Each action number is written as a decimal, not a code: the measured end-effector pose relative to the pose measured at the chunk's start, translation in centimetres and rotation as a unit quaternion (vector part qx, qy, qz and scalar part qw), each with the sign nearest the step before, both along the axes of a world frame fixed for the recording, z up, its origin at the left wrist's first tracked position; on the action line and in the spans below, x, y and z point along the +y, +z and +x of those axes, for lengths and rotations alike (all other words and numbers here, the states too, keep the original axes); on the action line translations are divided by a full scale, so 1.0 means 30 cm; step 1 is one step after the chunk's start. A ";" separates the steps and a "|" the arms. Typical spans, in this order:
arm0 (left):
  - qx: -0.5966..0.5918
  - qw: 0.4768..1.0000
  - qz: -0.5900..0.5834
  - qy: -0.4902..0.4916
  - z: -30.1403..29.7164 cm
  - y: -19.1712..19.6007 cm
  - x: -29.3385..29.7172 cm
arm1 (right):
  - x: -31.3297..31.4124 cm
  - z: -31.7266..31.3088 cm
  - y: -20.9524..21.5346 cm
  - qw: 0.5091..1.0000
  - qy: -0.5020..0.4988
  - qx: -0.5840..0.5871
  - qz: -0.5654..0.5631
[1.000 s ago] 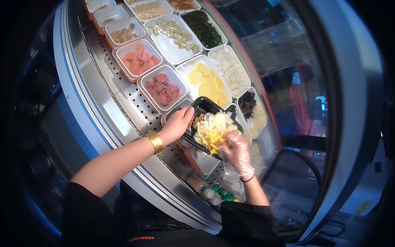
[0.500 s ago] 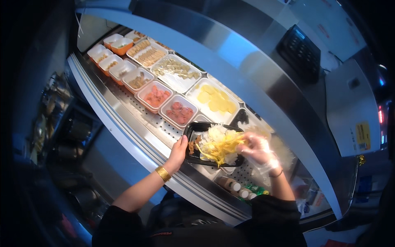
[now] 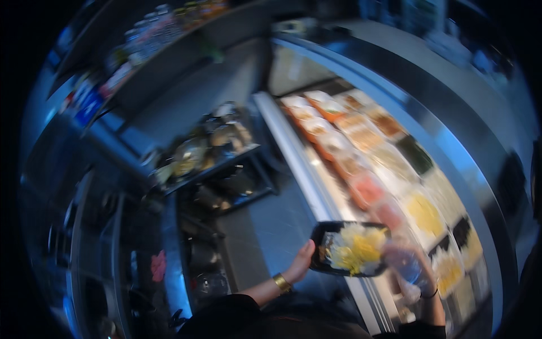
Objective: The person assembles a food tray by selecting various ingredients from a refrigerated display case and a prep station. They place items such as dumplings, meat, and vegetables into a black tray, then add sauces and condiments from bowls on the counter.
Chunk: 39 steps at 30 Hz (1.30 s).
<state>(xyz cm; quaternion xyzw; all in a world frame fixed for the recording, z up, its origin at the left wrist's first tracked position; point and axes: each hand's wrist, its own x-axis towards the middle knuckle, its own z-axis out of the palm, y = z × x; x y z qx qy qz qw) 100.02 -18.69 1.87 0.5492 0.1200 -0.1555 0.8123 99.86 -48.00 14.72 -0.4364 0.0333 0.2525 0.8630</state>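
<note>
My left hand (image 3: pixel 300 264) grips the left edge of a black tray (image 3: pixel 323 230), its thumb over the rim, a gold bracelet on the wrist. In the tray lie yellow shreds (image 3: pixel 366 251) on pale white shreds (image 3: pixel 341 246), with some brown pieces at the left end. My right hand (image 3: pixel 410 270), in a thin clear glove, is at the tray's right edge beside the yellow shreds. Motion smears its fingers, so whether they hold anything cannot be seen.
A glass-fronted food counter (image 3: pixel 307 186) runs along my right, with orange tubs (image 3: pixel 332 146) and white trays of food such as yellow slices (image 3: pixel 423 213). A metal rack (image 3: pixel 226 183) with bowls and pots stands at left. Bottles line a shelf (image 3: pixel 186 42) above.
My view has swung left, bringing the rack and shelf in. The tray has moved with my hands off the tubs, toward the counter's near edge. My right hand no longer visibly pinches the yellow shreds.
</note>
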 end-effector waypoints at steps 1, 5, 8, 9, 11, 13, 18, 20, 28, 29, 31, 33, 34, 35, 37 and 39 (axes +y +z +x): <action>0.008 0.999 -0.050 0.013 -0.002 -0.013 0.091 | 0.119 0.018 0.004 0.995 0.002 -0.057 -0.085; 0.004 0.992 -0.083 0.093 -0.040 0.060 0.475 | 0.487 0.184 -0.011 0.932 0.134 -0.245 -0.230; 0.007 0.978 -0.040 0.204 -0.037 0.049 0.766 | 0.841 0.317 0.008 0.781 0.203 -0.440 -0.395; -0.002 0.973 -0.040 0.226 -0.011 0.050 0.857 | 0.949 0.376 -0.038 0.866 0.119 -0.369 -0.316; -0.016 0.961 -0.032 0.274 0.004 0.088 1.055 | 1.200 0.464 -0.073 0.933 -0.019 -0.309 -0.183; -0.052 0.941 -0.024 0.334 0.037 0.100 1.240 | 1.415 0.568 -0.020 0.880 0.068 -0.354 -0.309; -0.066 0.918 0.007 0.391 0.212 0.111 1.642 | 1.890 0.771 -0.005 0.926 0.348 -0.026 -0.143; -0.090 0.906 0.041 0.412 0.320 0.110 1.772 | 2.081 0.908 -0.093 0.908 0.414 -0.002 -0.068; -0.052 0.898 -0.025 0.435 0.566 0.039 2.218 | 2.693 1.423 -0.243 0.916 0.387 -0.017 -0.110; -0.028 0.886 -0.016 0.462 0.524 0.003 2.248 | 2.746 1.427 -0.198 0.932 0.320 -0.071 -0.154; 0.022 0.856 -0.014 0.517 0.438 -0.094 2.284 | 2.819 1.516 -0.227 0.797 0.212 -0.476 -0.306; 0.106 0.800 0.010 0.590 0.287 -0.199 2.287 | 2.906 1.472 -0.069 0.583 0.315 -0.537 -0.522; 0.150 0.783 0.036 0.603 0.261 -0.235 2.287 | 2.929 1.529 -0.154 0.541 0.262 -0.612 -0.513; 0.178 0.779 0.089 0.595 0.223 -0.298 2.302 | 2.966 1.610 -0.311 0.495 0.209 -0.681 -0.498; 0.210 0.731 0.157 0.630 0.139 -0.363 2.289 | 3.020 1.646 -0.415 0.444 0.131 -0.755 -0.465; 0.224 0.725 0.172 0.629 0.123 -0.372 2.307 | 3.038 1.680 -0.398 0.474 0.142 -0.715 -0.495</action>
